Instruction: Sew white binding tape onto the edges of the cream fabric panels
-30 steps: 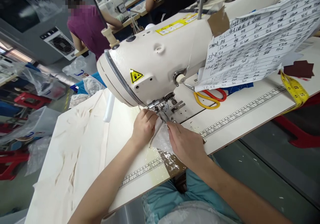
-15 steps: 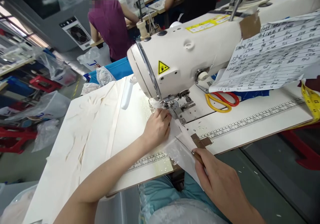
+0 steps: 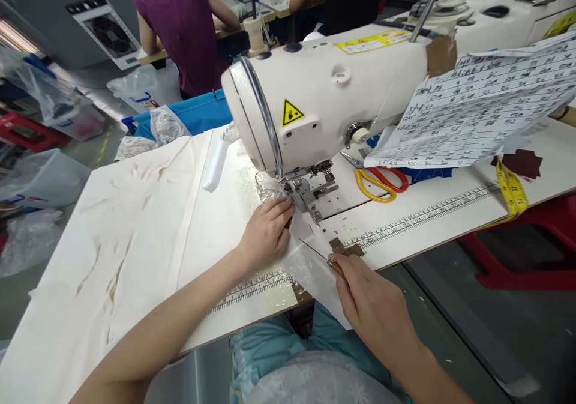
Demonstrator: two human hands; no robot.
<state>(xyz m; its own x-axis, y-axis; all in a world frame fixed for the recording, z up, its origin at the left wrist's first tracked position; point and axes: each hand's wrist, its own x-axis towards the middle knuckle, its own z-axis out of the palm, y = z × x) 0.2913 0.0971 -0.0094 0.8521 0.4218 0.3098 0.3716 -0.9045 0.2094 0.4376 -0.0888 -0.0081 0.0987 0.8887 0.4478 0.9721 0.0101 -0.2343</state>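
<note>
My left hand (image 3: pixel 269 229) is closed at the sewing machine's presser foot (image 3: pixel 292 191), its bent fingers pressed together on a strip of thin white fabric (image 3: pixel 315 275). What lies under the fingertips is hidden. An awl (image 3: pixel 318 251) with a wooden handle is gripped in my right hand (image 3: pixel 375 302). Its thin metal shaft points left over the fabric, the tip short of my left hand. From the presser foot the fabric runs toward me and hangs over the table edge. The white sewing machine (image 3: pixel 324 92) stands over both hands.
Scissors (image 3: pixel 375 186) with red and yellow handles lie right of the needle area. Written sheets (image 3: pixel 472 110) hang off the machine. A yellow tape measure (image 3: pixel 512 188) drapes over the right edge. Cream fabric pieces (image 3: pixel 121 230) cover the left side. Two people sit working beyond the machine.
The view has shifted a little to the right, so the scene sits further left. Both hands keep nearly the same place at the machine, the awl still in my right hand.
</note>
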